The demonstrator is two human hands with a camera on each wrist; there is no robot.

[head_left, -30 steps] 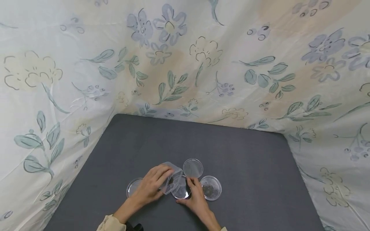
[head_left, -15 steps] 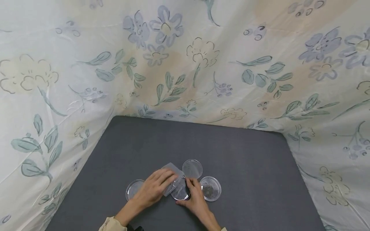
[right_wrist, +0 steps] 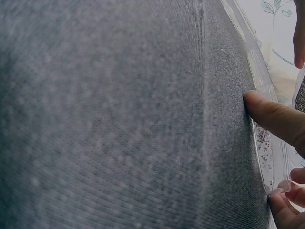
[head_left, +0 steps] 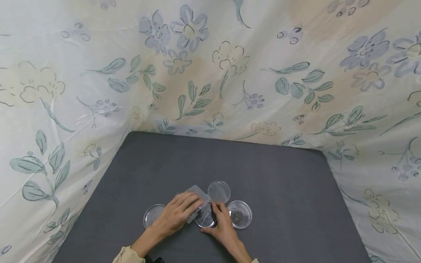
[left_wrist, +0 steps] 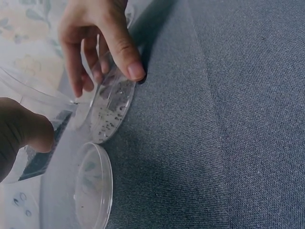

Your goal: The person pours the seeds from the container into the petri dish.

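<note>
My left hand [head_left: 174, 214] holds a clear plastic box [head_left: 200, 194] tilted over a round clear petri dish [head_left: 206, 220]. In the left wrist view, the thumb [left_wrist: 40, 133] presses on the box's side. My right hand [head_left: 224, 223] grips that petri dish by its rim, with the thumb at the near side and the fingers at the far side. Small dark grains lie scattered in the dish [left_wrist: 114, 102]. More dark grains [right_wrist: 300, 98] show inside the box at the right wrist view's edge. The left hand hides part of the box in the head view.
Right of the right hand stands a petri dish [head_left: 244, 206] with dark grains. Another dish [head_left: 219, 191] lies just behind, and one more [head_left: 151, 216] sits left, partly behind the left hand. Everything rests on a grey cloth-covered table [head_left: 279, 190], with floral fabric [head_left: 210, 73] around it.
The left hand has tipped the box further over the petri dish, its fingers now lying more across the top. The right hand has stayed in place on the dish.
</note>
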